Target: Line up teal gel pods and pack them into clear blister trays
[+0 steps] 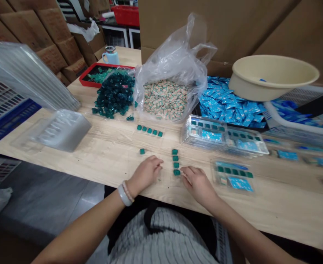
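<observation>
Left hand (148, 170), right hand (196, 182), green squares (175, 158)

2 hands (145, 172) (199, 183); 1 mug (112, 57), 1 cream basin (249, 88)

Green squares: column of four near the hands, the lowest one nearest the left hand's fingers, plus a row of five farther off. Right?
Wrong hand: in the head view, the lowest square is nearest the right hand, not the left hand. The column of four and the row of five stand as stated.

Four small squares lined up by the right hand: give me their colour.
The squares are dark green, seen in the head view.
</observation>
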Demonstrator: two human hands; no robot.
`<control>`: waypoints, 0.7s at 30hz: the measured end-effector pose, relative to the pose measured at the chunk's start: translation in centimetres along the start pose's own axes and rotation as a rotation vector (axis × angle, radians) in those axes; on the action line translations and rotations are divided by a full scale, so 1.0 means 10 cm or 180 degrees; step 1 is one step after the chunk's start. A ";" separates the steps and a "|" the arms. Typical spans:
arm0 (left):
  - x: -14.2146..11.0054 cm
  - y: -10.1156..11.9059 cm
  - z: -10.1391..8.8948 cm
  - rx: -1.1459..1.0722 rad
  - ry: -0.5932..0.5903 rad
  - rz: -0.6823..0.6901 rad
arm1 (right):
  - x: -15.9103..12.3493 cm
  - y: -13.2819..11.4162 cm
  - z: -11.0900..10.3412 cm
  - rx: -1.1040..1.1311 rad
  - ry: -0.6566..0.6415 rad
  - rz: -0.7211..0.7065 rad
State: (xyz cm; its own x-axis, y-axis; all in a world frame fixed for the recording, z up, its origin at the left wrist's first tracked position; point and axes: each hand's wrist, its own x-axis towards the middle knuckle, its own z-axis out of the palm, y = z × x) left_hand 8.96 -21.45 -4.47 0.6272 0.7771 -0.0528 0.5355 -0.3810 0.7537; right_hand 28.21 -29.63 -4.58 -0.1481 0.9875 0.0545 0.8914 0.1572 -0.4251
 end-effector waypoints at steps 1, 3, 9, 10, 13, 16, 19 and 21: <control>-0.04 -0.04 -0.06 -0.0133 0.0192 -0.0135 | 0.00 -0.06 -0.02 -0.0131 0.0133 -0.0109; -0.13 -0.11 -0.14 -0.0447 0.0434 -0.0384 | 0.02 -0.21 0.00 -0.0133 0.0249 -0.0374; -0.39 -0.17 -0.13 -0.1709 0.0308 -0.1156 | 0.14 -0.44 0.40 -0.0504 0.0121 -0.0799; -0.40 -0.18 -0.11 -0.1829 0.0354 -0.1212 | 0.17 -0.44 0.45 -0.0634 0.0093 -0.0849; -0.40 -0.22 -0.09 -0.1962 0.0518 -0.1200 | 0.23 -0.44 0.48 -0.0951 -0.0170 -0.1049; -0.38 -0.29 -0.08 -0.2000 0.0672 -0.1127 | 0.30 -0.51 0.43 -0.1243 -0.0544 -0.1096; -0.36 -0.35 -0.08 -0.2212 0.0890 -0.1256 | 0.32 -0.63 0.43 -0.1479 -0.0750 -0.0834; -0.35 -0.38 -0.11 -0.2388 0.1052 -0.1382 | 0.33 -0.68 0.44 -0.1574 -0.0798 -0.0649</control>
State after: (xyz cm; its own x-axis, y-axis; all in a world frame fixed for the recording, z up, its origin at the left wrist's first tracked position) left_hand 4.09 -22.16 -6.38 0.2024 0.9231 -0.3271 0.1072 0.3111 0.9443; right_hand 19.80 -27.48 -5.52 -0.3805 0.9125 -0.1499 0.9192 0.3910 0.0467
